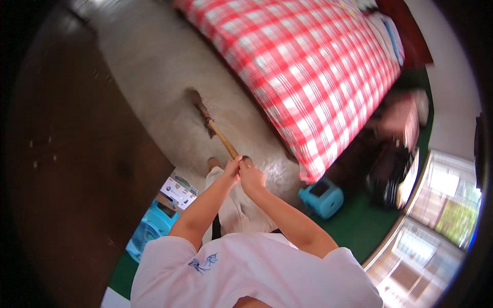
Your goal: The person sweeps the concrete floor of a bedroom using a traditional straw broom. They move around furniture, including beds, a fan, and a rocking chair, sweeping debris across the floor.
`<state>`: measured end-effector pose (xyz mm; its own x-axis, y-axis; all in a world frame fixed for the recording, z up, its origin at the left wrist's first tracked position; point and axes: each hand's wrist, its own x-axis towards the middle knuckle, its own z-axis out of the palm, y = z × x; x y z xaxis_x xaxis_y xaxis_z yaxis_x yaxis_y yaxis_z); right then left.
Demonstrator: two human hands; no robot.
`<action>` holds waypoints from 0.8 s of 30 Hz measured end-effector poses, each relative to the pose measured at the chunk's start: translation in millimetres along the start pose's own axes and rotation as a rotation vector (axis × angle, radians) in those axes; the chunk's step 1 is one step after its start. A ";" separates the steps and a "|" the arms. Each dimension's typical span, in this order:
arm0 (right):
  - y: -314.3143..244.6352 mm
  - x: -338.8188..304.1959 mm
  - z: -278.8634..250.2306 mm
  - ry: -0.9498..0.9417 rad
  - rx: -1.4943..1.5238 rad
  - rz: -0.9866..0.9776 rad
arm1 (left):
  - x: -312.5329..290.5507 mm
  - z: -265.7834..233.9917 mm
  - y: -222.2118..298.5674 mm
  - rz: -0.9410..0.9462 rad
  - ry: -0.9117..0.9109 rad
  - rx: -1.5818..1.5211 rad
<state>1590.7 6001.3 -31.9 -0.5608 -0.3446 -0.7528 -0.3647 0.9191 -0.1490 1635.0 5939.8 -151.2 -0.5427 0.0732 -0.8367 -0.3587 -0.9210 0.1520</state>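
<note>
Both of my hands are wrapped round the pale wooden handle [222, 136] of a long broom or mop, held close together in front of my legs. My left hand [233, 167] and my right hand [251, 177] touch or nearly touch. The handle slants away to the far left. Its dark brown head [201, 107] is down at the grey floor [149, 66], smeared by motion, so I cannot tell bristles from cloth strips. Below my hands, the tips of my brown shoes [213, 162] show.
To the right stands a bed with a red and white checked cover [287, 77]. A blue plastic stool [322, 198] sits by its near corner. Bags [387, 172] and a pink case [399, 120] lie beyond. On my left is a large dark brown surface [87, 164], with a blue fan [144, 236] nearby.
</note>
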 end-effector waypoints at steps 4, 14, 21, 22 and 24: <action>47.4 -62.1 15.4 0.054 0.258 -0.046 | -45.7 16.7 -34.5 -0.252 -0.137 0.302; 232.7 -115.7 136.1 -0.154 1.826 0.574 | -99.2 105.4 -205.6 -0.677 0.027 0.815; 314.0 -170.4 263.1 0.169 2.074 0.687 | -133.5 122.4 -338.8 -0.891 0.106 1.019; 329.0 -178.9 277.2 0.207 2.144 0.677 | -136.9 127.4 -355.7 -0.897 0.103 1.003; 351.9 -189.5 290.1 0.267 2.227 0.676 | -138.4 144.0 -383.0 -0.882 0.112 1.037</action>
<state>1784.3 6445.5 -127.7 -0.3259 0.1438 -0.9344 0.8070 -0.4724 -0.3542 1738.0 6337.5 -17.9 0.2067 0.4047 -0.8908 -0.9775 0.1254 -0.1698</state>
